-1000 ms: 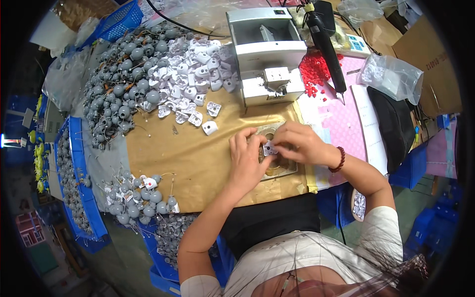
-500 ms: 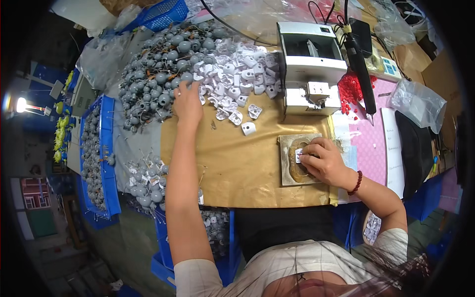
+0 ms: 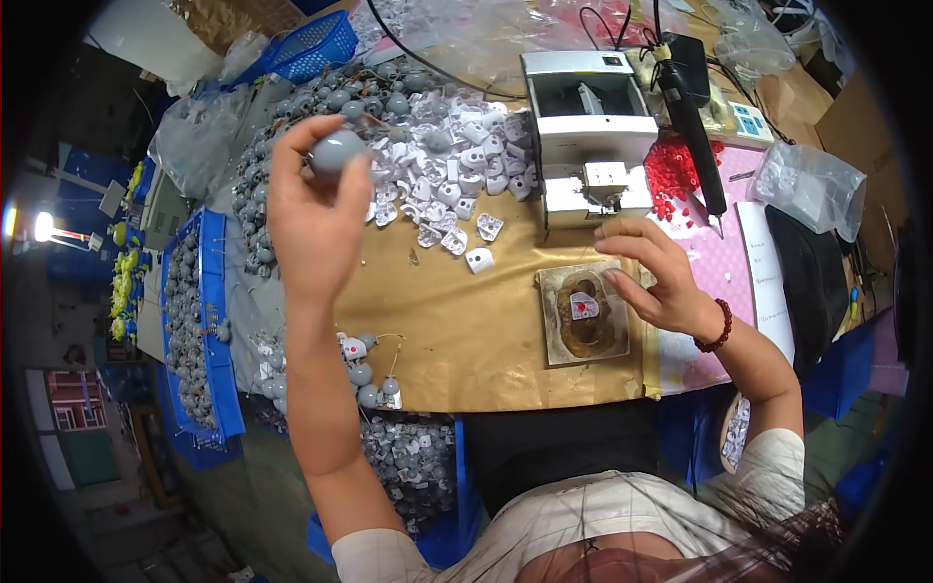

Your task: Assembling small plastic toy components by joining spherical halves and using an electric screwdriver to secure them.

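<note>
My left hand (image 3: 316, 219) is raised over the left part of the table, its thumb and fingers closed around a shiny grey ball (image 3: 337, 153). My right hand (image 3: 671, 287) hovers at the right edge of a square block (image 3: 551, 340) with a brown oval recess. Its fingers are apart and hold nothing. In that recess lies a small white plastic part (image 3: 584, 307) with a red piece in it. A pile of white plastic parts (image 3: 452, 160) spreads beyond my left hand, next to a heap of grey balls (image 3: 340, 97).
A white machine (image 3: 595, 141) stands behind the block, with a black electric screwdriver (image 3: 690, 121) hanging to its right. Red pieces (image 3: 671, 175) lie beside it. A blue tray (image 3: 216, 321) of grey balls is at the left. Finished-looking grey pieces (image 3: 362, 374) lie at the front edge.
My left hand has come up from the heap, toward the left, with a grey ball. My right hand has let go of the white part and moved up and right.
</note>
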Available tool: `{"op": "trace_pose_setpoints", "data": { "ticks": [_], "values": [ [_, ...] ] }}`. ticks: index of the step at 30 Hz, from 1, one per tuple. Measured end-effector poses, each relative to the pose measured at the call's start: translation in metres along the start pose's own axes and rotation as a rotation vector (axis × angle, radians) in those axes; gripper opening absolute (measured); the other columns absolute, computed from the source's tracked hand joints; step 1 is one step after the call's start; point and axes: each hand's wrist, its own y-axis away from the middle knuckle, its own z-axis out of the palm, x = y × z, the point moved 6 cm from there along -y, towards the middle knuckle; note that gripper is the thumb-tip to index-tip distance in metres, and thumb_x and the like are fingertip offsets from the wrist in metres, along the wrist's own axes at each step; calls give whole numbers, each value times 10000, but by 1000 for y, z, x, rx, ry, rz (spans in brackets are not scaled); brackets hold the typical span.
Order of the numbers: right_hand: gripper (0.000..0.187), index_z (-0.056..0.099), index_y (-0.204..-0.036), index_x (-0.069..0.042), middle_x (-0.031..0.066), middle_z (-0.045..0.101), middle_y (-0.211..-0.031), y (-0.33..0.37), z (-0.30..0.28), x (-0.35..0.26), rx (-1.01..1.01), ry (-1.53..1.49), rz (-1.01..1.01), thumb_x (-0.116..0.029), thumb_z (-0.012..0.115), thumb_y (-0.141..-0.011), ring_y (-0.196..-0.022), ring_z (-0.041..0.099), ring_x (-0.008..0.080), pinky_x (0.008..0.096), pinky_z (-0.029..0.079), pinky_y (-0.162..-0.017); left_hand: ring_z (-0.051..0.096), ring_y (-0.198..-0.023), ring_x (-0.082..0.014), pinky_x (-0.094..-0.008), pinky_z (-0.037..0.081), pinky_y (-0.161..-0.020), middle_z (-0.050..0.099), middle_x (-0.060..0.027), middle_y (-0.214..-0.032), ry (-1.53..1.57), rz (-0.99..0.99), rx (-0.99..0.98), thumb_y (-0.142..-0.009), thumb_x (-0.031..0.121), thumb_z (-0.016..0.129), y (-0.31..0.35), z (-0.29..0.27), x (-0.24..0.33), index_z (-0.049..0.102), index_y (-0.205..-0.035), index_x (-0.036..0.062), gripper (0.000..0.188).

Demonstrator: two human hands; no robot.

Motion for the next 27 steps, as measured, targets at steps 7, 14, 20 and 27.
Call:
{"op": "trace_pose_setpoints", "data": {
  "ticks": [7,14,20,27],
  "values": [
    [628,514,-1385,-12,219,570,-1316,-59,-9,-36,130,-112,-145,-101,786,-826,-1215,569,354,420,496,-976,540,-1179,-181,-323,441,-1029,483,-119,-1307,467,-6,-451,-812,-116,577,73,73,50,524,-1255,35,471],
    [265,649,-1225,-5,31,700,-949,1,28,-1,-279,-880,784,-84,659,-972,-779,637,56,243,531,-685,567,-1188,-212,-326,528,-914,441,-147,-1337,611,-338,-400,-867,-128,586,152,108,-12,427,-1265,35,459],
    [229,706,-1042,-46,111,663,-839,39,32,-2,-326,-52,207,-74,713,-815,-740,671,254,362,539,-641,593,-1033,-140,-263,532,-826,546,-114,-1170,736,-682,-332,-880,-58,698,227,160,-59,409,-1262,25,486],
    [266,680,-989,-42,78,590,-875,50,55,8,-355,331,-49,-155,675,-748,-811,620,251,367,535,-608,602,-962,-271,-384,504,-811,592,-143,-1037,75,-509,-358,-800,108,807,215,159,-77,537,-1136,17,441]
  ]
}}
